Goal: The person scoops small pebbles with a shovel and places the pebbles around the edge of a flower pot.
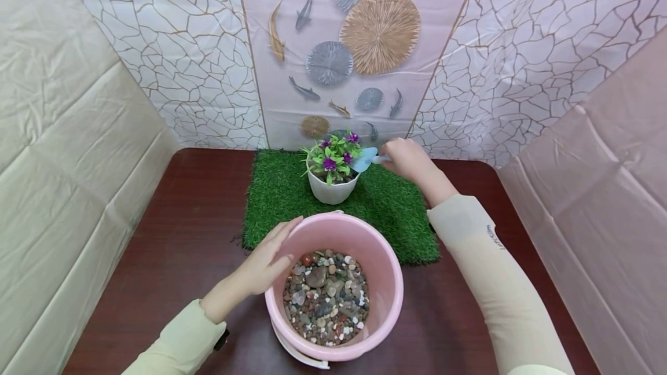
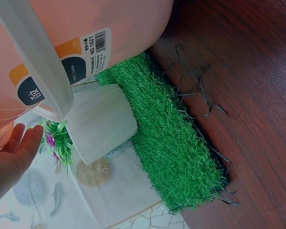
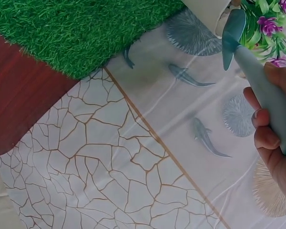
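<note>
Two hands working: my right hand clutches the blue trowel beside the white flowerpot, upper centre of the frame, while my left hand lies straight-fingered, ungripping, on the pink bucket's upper-left rim. A clumsy knock of the blade could tip the pot; bare grass mat rightward leaves room, but the bucket crowds below.

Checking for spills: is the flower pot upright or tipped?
Upright: the pot stands base-down on the green mat, flowers on top.

Pale blue trowel, pink bucket, multicoloured pebbles, white pot, purple flowers, gold-veined white backdrop
</note>
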Demonstrator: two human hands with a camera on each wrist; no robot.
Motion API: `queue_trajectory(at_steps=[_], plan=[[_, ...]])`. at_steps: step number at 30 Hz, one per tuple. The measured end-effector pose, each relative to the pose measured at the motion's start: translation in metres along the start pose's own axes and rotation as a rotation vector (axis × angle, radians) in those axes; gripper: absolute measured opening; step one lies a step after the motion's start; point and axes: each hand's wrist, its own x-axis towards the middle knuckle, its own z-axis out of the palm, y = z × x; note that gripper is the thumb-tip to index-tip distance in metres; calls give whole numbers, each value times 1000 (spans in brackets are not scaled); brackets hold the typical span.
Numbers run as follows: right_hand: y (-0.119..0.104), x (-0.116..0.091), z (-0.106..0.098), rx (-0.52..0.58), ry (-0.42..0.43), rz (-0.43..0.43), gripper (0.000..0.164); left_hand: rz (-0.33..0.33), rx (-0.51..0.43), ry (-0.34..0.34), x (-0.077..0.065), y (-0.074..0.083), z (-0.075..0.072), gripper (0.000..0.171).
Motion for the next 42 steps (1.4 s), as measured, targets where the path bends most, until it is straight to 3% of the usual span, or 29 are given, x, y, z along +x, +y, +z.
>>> queue_trajectory(at_steps=[19, 35, 42], plan=[[5, -9, 2, 18, 25, -4, 17, 1, 6, 0, -1, -2, 1, 67], [9, -19, 1, 36, 21, 12, 11, 6, 0, 1, 1, -1, 1, 69], [11, -24, 3, 54, -3, 36, 17, 3, 0, 4, 0, -1, 1, 69]])
